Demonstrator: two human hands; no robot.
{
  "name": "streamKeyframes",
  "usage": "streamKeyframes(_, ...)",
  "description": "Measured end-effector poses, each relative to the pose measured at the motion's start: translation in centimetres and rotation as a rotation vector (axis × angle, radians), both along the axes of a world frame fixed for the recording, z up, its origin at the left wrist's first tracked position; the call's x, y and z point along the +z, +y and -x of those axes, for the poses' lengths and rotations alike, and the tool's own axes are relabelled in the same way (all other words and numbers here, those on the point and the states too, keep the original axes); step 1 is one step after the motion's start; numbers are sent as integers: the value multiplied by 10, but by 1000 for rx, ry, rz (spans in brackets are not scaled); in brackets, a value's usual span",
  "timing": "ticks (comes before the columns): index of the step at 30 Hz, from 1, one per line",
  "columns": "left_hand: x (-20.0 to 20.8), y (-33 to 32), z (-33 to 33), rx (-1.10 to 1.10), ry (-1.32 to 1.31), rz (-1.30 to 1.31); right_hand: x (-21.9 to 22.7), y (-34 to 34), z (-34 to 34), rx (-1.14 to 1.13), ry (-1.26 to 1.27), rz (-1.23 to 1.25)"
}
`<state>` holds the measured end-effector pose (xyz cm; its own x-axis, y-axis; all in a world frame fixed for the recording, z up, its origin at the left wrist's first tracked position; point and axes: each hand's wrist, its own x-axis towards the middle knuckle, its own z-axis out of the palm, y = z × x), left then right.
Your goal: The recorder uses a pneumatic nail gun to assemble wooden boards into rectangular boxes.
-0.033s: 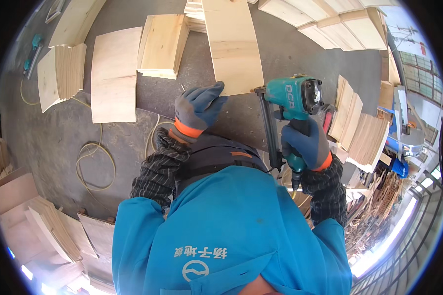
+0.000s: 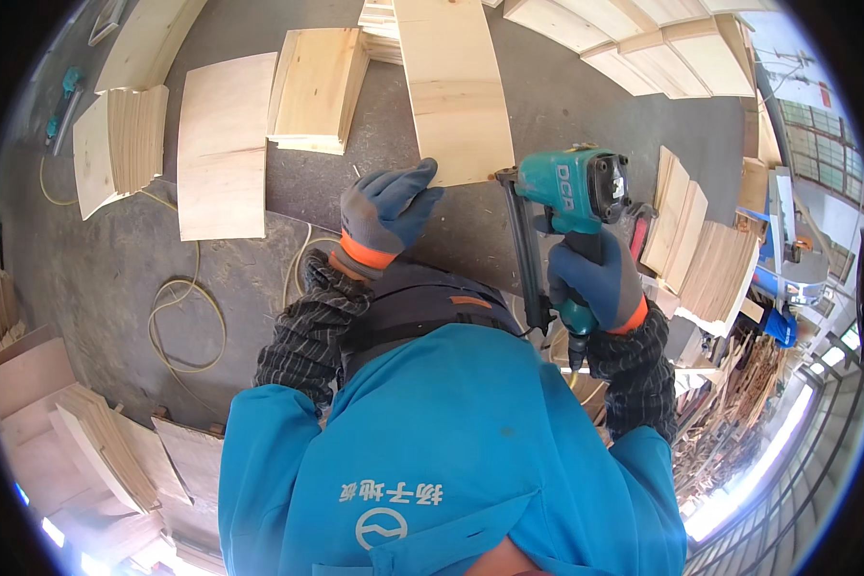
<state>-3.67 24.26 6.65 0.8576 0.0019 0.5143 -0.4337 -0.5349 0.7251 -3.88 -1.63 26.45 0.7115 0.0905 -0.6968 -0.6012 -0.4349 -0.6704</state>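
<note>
My right hand [image 2: 597,280], in a blue-and-grey glove with an orange cuff, is wrapped round the handle of a teal and black pneumatic nail gun [image 2: 559,178]. The gun's nose is beside the near right corner of a long pale plywood panel [image 2: 461,96]. At that panel's near left corner is my left hand [image 2: 389,206], gloved the same way. Its fingers are stretched out, the tips touching or very close to the corner. What lies under those fingertips is hidden.
Plywood sheets [image 2: 223,144] and stacked boards [image 2: 319,86] lie on the grey surface ahead. A coiled yellowish hose [image 2: 154,331] is at left. More board stacks [image 2: 715,278] stand at right, near scrap wood [image 2: 739,394]. Another teal tool [image 2: 67,101] lies far left.
</note>
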Motion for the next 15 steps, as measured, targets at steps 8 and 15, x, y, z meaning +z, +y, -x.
streamKeyframes(8,2,0,1,-7,6,10,-1,-1,0,23,12,24)
streamKeyframes(15,-2,-1,0,5,-8,3,-3,-3,2,11,7,-1)
